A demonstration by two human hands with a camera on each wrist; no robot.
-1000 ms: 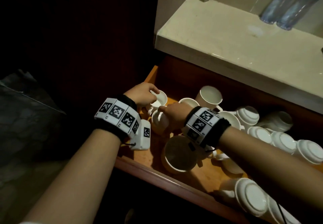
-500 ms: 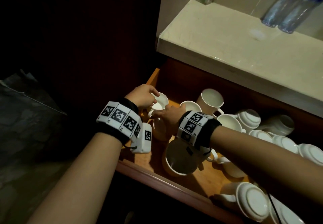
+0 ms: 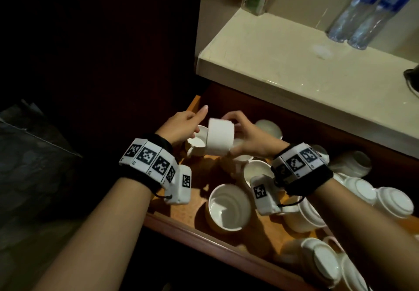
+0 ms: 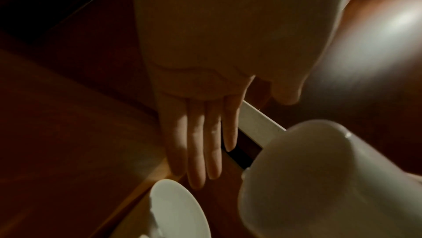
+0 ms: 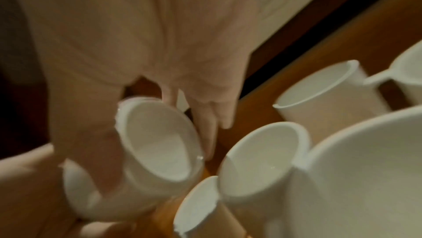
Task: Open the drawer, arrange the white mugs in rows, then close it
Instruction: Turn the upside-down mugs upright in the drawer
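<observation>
Drawer (image 3: 199, 209) open; arranging step under way. Right hand (image 3: 251, 138) grips a white mug (image 3: 219, 137), lifted and tipped at the drawer's 10 o'clock corner. Left hand (image 3: 181, 125) open, fingers straight beside it. Next, I judge: right the mug and seat it in a row.

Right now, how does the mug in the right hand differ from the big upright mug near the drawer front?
The held mug is off the drawer floor, tipped sideways and gripped by the right hand. The upright mug stands on the drawer floor, mouth up, untouched, nearer the camera. Both are plain white.
</observation>
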